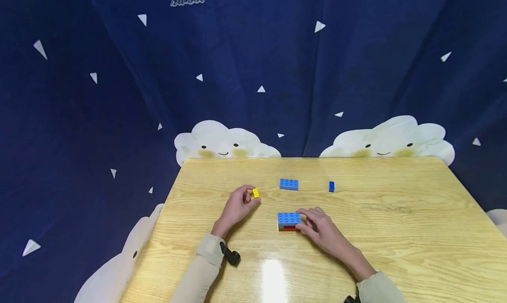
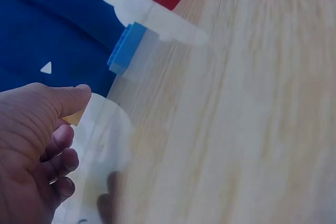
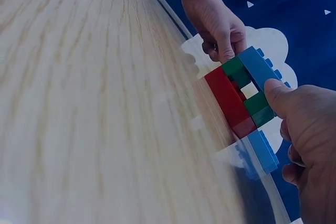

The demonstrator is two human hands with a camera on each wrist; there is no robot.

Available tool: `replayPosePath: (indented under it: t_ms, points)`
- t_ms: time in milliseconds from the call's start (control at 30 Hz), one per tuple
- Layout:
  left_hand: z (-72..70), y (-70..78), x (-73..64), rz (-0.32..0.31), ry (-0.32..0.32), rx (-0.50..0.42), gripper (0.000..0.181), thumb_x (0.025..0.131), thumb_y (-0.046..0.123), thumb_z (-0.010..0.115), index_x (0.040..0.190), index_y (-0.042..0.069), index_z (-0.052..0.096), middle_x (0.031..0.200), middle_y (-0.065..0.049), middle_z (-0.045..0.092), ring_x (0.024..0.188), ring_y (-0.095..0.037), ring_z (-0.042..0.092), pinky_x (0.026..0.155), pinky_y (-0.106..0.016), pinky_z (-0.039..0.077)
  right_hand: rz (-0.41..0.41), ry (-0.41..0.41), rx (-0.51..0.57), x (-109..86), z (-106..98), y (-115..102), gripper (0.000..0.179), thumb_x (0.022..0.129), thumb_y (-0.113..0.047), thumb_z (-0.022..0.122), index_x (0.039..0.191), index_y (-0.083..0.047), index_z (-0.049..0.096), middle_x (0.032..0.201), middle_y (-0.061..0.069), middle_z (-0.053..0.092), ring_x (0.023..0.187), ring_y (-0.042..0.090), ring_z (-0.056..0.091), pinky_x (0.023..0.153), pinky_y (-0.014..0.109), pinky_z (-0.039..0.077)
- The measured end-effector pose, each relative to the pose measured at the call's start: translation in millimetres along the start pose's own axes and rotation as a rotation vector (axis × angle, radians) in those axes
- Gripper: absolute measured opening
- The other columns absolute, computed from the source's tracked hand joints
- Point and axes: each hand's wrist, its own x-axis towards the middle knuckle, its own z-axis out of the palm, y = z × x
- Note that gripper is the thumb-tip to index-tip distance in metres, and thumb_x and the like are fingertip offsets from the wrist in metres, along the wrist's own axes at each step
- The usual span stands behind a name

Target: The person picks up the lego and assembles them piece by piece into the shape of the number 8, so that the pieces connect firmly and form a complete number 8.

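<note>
Between its thumb and index finger, my left hand [image 1: 236,206] pinches a small yellow toy brick [image 1: 255,193], a little above the tabletop at left of centre. The left wrist view shows only a sliver of that yellow brick [image 2: 75,118] below the thumb. My right hand [image 1: 322,228] grips the right end of a brick stack on the table. Its top is a light blue brick [image 1: 289,217] with studs up. Two green bricks [image 3: 258,107] stand under it with a gap between them, on a red brick [image 3: 227,95] at the bottom.
A loose light blue brick [image 1: 289,185] lies on the wooden table [image 1: 396,232] behind the stack. Farther right sits a small dark blue brick [image 1: 331,186]. A dark blue curtain [image 1: 237,52] with white triangles and clouds hangs along the table's far edge.
</note>
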Motion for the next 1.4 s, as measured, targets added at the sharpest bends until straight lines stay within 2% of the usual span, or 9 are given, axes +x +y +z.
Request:
replayPosePath:
  t_ms: [500,867,1067,1400]
  points:
    - [1.3,20.2,-16.9,0.059,-0.017,-0.036,0.041,0.094,0.017,0.081,0.13,0.004,0.068,0.077,0.0,0.054,0.068,-0.008,0.047,0.067,-0.024,0.046,0.016,-0.005,-0.004,3.1,1,-2,0.037,0.095,-0.019,0.078,0.13,-0.008,0.069,0.078,-0.017,0.045,0.076,0.004,0.04,0.066,0.022,0.038]
    - [2.3,41.7,-29.7,0.104,-0.057,-0.084,0.043,0.096,0.018,0.078,0.133,0.001,0.066,0.076,0.0,0.052,0.069,-0.009,0.046,0.073,-0.026,0.048,0.045,-0.011,-0.008,5.7,2,-3,0.037,0.095,-0.021,0.079,0.129,-0.01,0.07,0.078,-0.016,0.046,0.077,0.005,0.042,0.066,0.023,0.038]
    - [5.6,53.6,-36.5,0.132,-0.087,-0.091,0.045,0.096,0.02,0.078,0.134,0.001,0.065,0.079,0.003,0.053,0.069,-0.009,0.047,0.064,-0.024,0.044,0.034,-0.008,-0.011,5.7,3,-3,0.038,0.095,-0.021,0.079,0.129,-0.008,0.07,0.078,-0.016,0.046,0.077,0.005,0.042,0.066,0.024,0.038]
    - [13.9,60.9,-43.9,0.157,-0.123,-0.078,0.047,0.097,0.029,0.077,0.134,0.003,0.067,0.08,0.004,0.054,0.071,-0.01,0.049,0.068,-0.024,0.046,0.025,-0.003,-0.004,6.3,3,-2,0.041,0.094,-0.018,0.08,0.13,0.0,0.069,0.079,-0.015,0.047,0.077,0.008,0.045,0.067,0.023,0.039]
